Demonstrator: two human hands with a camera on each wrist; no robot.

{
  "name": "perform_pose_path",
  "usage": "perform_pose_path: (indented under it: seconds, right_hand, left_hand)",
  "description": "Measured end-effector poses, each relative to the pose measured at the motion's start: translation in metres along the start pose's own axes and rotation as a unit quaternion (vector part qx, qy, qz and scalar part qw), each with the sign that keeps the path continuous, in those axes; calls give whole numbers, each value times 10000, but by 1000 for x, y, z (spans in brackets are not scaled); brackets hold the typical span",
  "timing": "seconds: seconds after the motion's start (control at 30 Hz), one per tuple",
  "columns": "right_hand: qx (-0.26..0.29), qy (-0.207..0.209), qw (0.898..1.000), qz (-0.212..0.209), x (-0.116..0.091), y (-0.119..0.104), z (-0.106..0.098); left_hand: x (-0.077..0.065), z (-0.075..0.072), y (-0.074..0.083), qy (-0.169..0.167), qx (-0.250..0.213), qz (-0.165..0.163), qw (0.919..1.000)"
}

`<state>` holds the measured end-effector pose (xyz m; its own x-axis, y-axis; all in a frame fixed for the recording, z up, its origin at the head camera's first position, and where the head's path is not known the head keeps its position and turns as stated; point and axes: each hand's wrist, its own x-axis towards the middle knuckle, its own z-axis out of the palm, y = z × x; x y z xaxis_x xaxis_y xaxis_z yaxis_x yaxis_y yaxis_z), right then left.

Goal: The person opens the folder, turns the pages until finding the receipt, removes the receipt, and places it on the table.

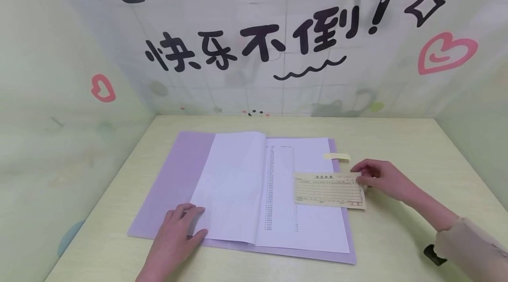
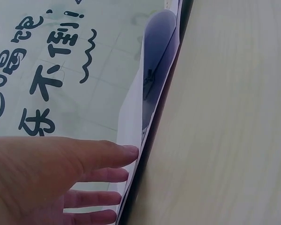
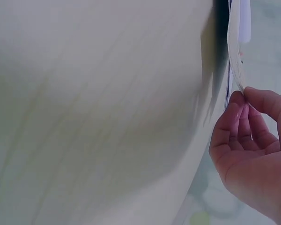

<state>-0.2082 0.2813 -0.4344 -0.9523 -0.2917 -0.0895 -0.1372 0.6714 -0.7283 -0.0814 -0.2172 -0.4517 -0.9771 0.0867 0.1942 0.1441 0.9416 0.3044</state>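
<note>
A purple folder [image 1: 158, 202] lies open on the table, with white pages [image 1: 234, 176] inside. On its right page is a printed list [image 1: 278, 185] in columns. My left hand [image 1: 174, 233] rests on the lower left of the pages, its fingertips touching the paper; in the left wrist view the page curls up beyond the thumb [image 2: 107, 152]. My right hand [image 1: 385, 180] pinches the right edge of a receipt pad [image 1: 329, 190] between thumb and fingers. The pad overlaps the right page and the folder's right edge. From the side, in the right wrist view, the pad [image 3: 235, 51] shows as a thin stack.
A pale yellow paper strip [image 1: 337, 156] sticks out at the folder's right edge, above the pad. The light wood table [image 1: 405, 141] is bounded by a printed backdrop [image 1: 222, 92] at the back and sides. A dark object [image 1: 434, 254] shows beside the right sleeve [image 1: 468, 246].
</note>
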Motion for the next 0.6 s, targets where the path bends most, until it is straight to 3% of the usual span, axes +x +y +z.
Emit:
perform_pose_path:
  seconds: [0.6]
  right_hand:
    - [-254, 279, 9991, 191, -23, 38, -34]
  left_hand:
    - [2, 1, 0, -11, 76, 69, 9999]
